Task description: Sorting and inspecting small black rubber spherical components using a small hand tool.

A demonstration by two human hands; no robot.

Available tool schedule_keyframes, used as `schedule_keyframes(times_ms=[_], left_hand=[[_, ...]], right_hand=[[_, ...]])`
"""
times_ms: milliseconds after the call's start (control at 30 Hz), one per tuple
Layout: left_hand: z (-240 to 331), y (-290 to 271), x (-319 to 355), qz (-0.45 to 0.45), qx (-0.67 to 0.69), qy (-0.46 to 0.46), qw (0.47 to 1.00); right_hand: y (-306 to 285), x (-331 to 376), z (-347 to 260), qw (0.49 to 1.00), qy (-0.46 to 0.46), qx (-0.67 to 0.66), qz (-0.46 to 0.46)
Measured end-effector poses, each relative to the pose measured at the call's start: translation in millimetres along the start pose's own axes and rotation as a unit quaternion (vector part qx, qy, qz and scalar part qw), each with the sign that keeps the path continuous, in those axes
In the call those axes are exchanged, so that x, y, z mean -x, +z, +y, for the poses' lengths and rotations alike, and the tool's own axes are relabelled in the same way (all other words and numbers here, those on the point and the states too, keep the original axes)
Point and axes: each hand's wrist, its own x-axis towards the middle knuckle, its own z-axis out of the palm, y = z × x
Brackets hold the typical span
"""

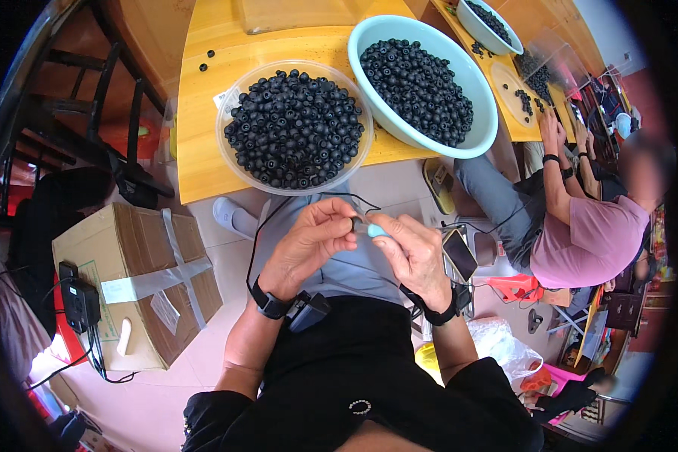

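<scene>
Above my lap, my left hand (314,242) pinches a small black round piece (355,224), partly covered by the fingertips. My right hand (414,252) grips a small tool with a light blue end (377,230). Its clear tip meets the black piece, or comes very close to it. Ahead of my hands, a clear round tub (220,143) on the table is heaped with small black round pieces (294,128). To its right, a light blue basin (484,113) holds many more of the same kind.
The yellow wooden table (203,162) ends just beyond my hands. A taped cardboard box (90,256) carrying a black power adapter (79,301) stands at the left. On the right sits a co-worker in a pink shirt (591,241), near another basin (497,30). A black cable hangs by my left wrist.
</scene>
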Motion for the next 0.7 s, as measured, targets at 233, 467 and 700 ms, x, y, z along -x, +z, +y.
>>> schedule_keyframes(times_ms=[233, 467, 700], left_hand=[[-4, 6, 1, -0.035, -0.012, -0.031, 0.999], [-7, 4, -3, -0.002, -0.007, -0.033, 0.999], [-8, 7, -6, 0.018, -0.052, -0.036, 0.998]], right_hand=[[-9, 10, 41, 0.981, 0.17, -0.011, 0.089], [-1, 9, 15, 0.972, 0.128, -0.193, 0.036], [7, 0, 9, 0.954, 0.118, -0.276, -0.006]])
